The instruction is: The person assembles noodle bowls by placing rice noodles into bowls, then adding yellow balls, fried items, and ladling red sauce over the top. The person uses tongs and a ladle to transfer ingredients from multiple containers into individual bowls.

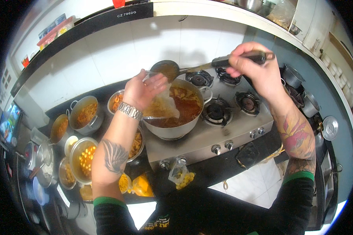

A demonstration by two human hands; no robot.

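Note:
My left hand [143, 89], with a metal watch at the wrist, holds a clear plastic bag [164, 107] by its upper part. Food shows through the bag, which hangs over a large metal pot [172, 131] of reddish-brown stew on the stove. In my right hand [253, 64] is the black handle of a ladle [165, 69], gripped with the fingers wrapped round it. The ladle's bowl, with brownish food in it, is just beyond my left fingers, near the bag's top. My left hand partly hides the bag's mouth.
Several unlit burners [217, 111] sit right of the pot on the steel stove [239, 133]. Pots of food [86, 113] and a bowl of yellow pieces [84, 158] crowd the left counter. A small bag of yellow-green pieces [182, 176] lies at the front. A shelf [117, 17] runs overhead.

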